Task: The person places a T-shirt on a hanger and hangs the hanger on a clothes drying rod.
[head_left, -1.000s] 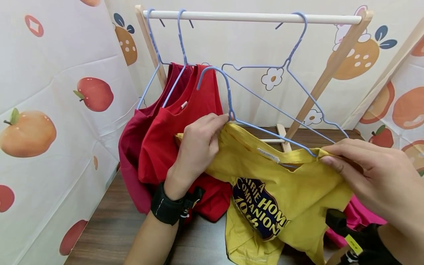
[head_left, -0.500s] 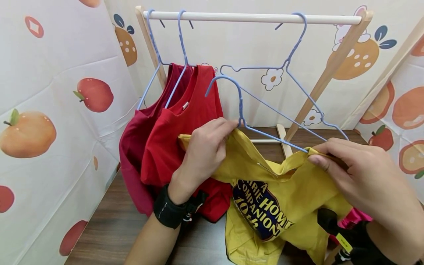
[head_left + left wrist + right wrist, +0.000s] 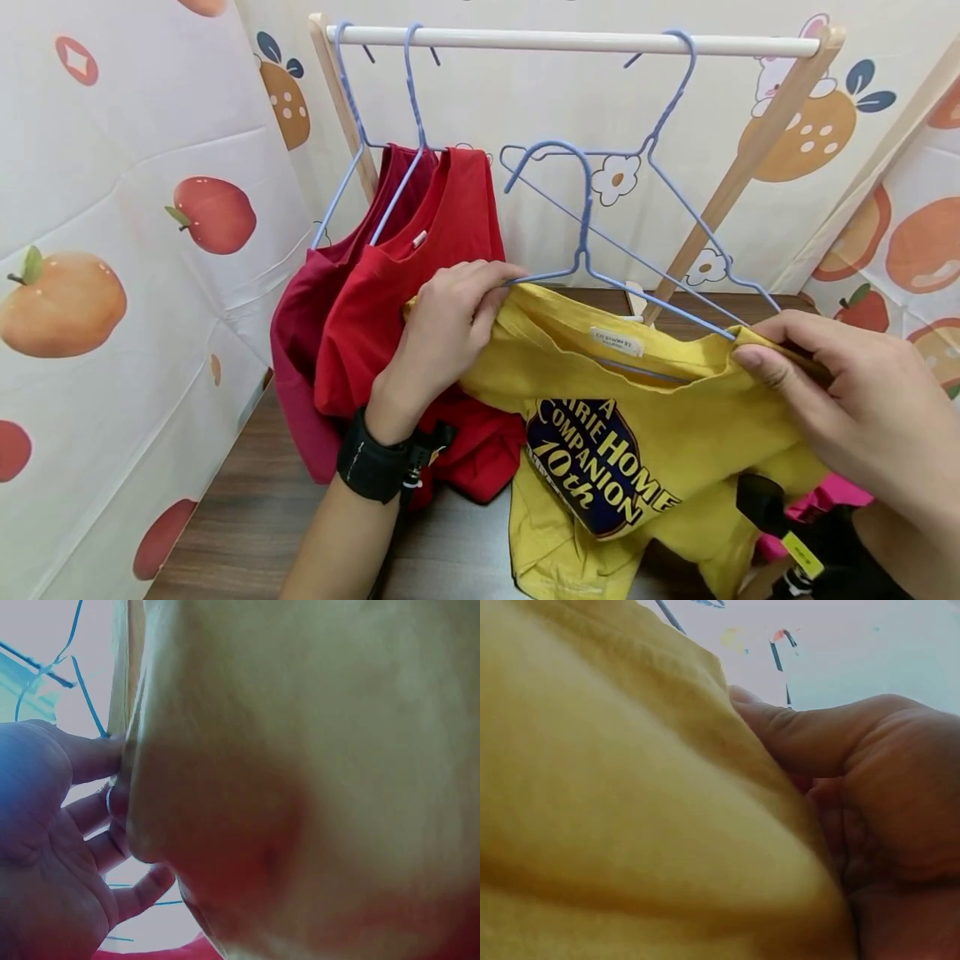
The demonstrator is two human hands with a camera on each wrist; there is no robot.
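While left fingers [image 3: 489, 273] and right fingers [image 3: 806, 333] pinch yellow shirt [image 3: 690, 425], red top [image 3: 375, 342] hangs at left, bare hanger [image 3: 654, 133] behind.

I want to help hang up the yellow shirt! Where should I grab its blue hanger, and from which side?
Try pinching the blue hanger by its neck, just below the hook, coming from the front. The neck stands up clear of the yellow shirt, whereas the hanger's ends are hidden, and another hanger hangs behind. That should leave the hook's curve free for the rail.
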